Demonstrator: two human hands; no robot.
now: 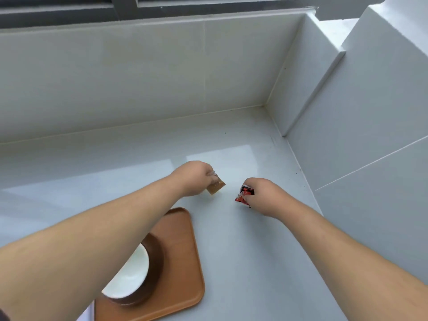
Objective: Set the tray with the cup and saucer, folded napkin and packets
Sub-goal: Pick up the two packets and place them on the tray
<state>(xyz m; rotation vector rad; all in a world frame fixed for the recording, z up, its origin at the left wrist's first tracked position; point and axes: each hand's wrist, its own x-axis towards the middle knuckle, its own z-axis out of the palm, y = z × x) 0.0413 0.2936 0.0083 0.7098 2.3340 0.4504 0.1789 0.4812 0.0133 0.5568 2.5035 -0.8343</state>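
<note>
Brown packet [215,186] in left hand [193,178], red packet [244,193] in right hand [264,195]

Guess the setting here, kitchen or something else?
Probably a home kitchen or pantry counter, though I can't be sure: a glossy white countertop set into a corner, large white wall tiles, and a window frame above. The brown tray with its cup fits too.

Home kitchen: glossy white counter [231,239], tiled walls [139,77].

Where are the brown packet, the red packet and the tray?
brown packet [216,187], head view, on its lower half.
red packet [243,195], head view, on its printed face.
tray [185,239], head view, on its bare floor.
</note>
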